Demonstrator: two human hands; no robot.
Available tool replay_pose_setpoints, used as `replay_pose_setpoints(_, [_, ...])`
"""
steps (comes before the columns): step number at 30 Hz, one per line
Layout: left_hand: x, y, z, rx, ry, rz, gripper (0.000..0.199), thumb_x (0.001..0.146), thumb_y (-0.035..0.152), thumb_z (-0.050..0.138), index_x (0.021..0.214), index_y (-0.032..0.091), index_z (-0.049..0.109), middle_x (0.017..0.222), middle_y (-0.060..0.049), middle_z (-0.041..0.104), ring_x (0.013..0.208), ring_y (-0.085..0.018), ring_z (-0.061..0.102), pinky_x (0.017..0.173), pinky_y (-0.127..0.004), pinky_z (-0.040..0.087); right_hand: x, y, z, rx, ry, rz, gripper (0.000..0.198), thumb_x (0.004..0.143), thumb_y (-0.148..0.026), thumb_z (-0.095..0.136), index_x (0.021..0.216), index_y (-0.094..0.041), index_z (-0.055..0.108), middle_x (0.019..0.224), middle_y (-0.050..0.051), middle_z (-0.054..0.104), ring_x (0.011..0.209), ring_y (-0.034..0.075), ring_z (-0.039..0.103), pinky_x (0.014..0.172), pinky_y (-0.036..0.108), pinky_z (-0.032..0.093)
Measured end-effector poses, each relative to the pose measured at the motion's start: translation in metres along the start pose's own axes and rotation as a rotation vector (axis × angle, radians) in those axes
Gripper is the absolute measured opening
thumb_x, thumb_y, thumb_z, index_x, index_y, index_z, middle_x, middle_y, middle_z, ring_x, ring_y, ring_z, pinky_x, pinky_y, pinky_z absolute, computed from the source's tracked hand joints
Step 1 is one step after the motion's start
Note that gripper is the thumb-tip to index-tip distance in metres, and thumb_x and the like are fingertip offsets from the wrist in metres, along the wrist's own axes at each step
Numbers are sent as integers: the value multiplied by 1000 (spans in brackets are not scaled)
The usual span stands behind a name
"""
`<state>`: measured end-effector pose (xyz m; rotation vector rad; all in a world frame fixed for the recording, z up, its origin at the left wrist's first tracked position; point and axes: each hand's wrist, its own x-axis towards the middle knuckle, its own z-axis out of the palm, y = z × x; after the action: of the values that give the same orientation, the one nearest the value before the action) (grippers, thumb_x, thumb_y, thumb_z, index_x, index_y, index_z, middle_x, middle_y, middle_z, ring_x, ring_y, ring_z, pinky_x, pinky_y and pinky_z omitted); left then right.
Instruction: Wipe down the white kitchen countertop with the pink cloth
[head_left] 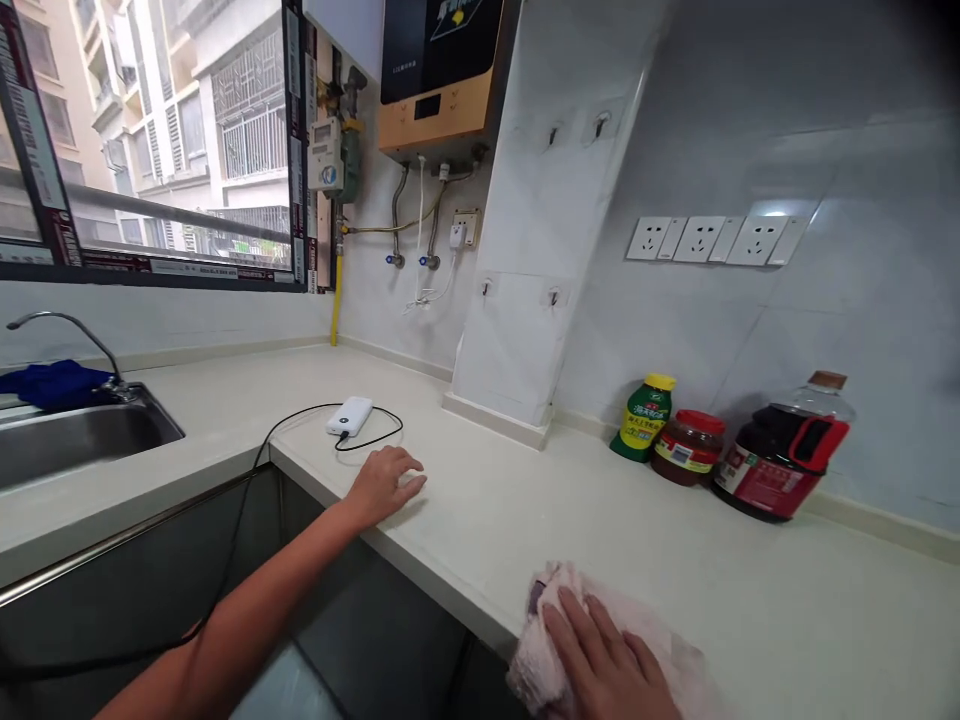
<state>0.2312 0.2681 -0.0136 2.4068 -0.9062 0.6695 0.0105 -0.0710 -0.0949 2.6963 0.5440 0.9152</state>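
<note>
My right hand (607, 655) presses down on a pale pink cloth (547, 640), its fingers lying over the bunched folds. The cloth rests on the white countertop (480, 520) at its front edge, partly covered by the hand. Farther left, my left hand (384, 487) is over the counter near the edge, thumb and fingers apart and slightly bent, holding nothing. Just beyond it lies a white power bank (350, 415) with a black cable (259, 455) plugged in. The cable runs over the counter edge and down past my left forearm.
Against the wall at right stand a green squeeze bottle (643, 418), a red-lidded jar (688, 447) and a large dark sauce bottle (784, 450). A wall pillar (517, 350) juts onto the counter. At left is a sink (82, 435) with a faucet (71, 325) and blue cloth (52, 384).
</note>
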Motion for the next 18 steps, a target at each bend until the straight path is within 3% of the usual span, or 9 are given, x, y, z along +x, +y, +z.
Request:
replay_pose_setpoints(5, [11, -10, 13, -19, -76, -76, 48, 95, 61, 42, 109, 28, 74, 124, -8, 71, 122, -27, 60, 102, -45, 45, 84, -77, 1, 95, -30, 147, 88, 59, -26, 81, 141, -18, 49, 151, 22, 48, 130, 51, 50, 93, 66, 49])
replay_pose_setpoints(7, [12, -15, 13, -29, -89, -99, 55, 95, 63, 36, 109, 26, 74, 123, -9, 72, 122, -27, 60, 106, -44, 44, 123, -103, 0, 190, -102, 142, 88, 64, -29, 83, 141, -12, 46, 151, 27, 45, 134, 52, 45, 97, 69, 47])
replay_pose_setpoints(10, [18, -18, 12, -38, -120, -115, 60, 91, 67, 36, 102, 24, 76, 117, -9, 75, 119, -27, 63, 107, -41, 44, 157, -117, -6, 321, -181, 85, 82, 73, -28, 79, 145, -18, 41, 155, 23, 42, 140, 46, 41, 103, 67, 44])
replay_pose_setpoints(13, [24, -16, 9, -31, -150, -138, 64, 87, 71, 38, 99, 21, 76, 118, -11, 75, 119, -31, 63, 108, -43, 43, 147, -107, -19, 364, -146, 69, 80, 78, -27, 76, 148, -27, 37, 160, 14, 36, 142, 40, 40, 107, 62, 43])
replay_pose_setpoints(18, [28, -10, 2, 8, -208, -180, 73, 83, 77, 36, 102, 20, 76, 121, -11, 74, 122, -31, 61, 109, -42, 42, 60, -62, -41, 319, -65, 192, 88, 75, -32, 82, 150, -28, 35, 156, 8, 43, 142, 35, 41, 108, 54, 42])
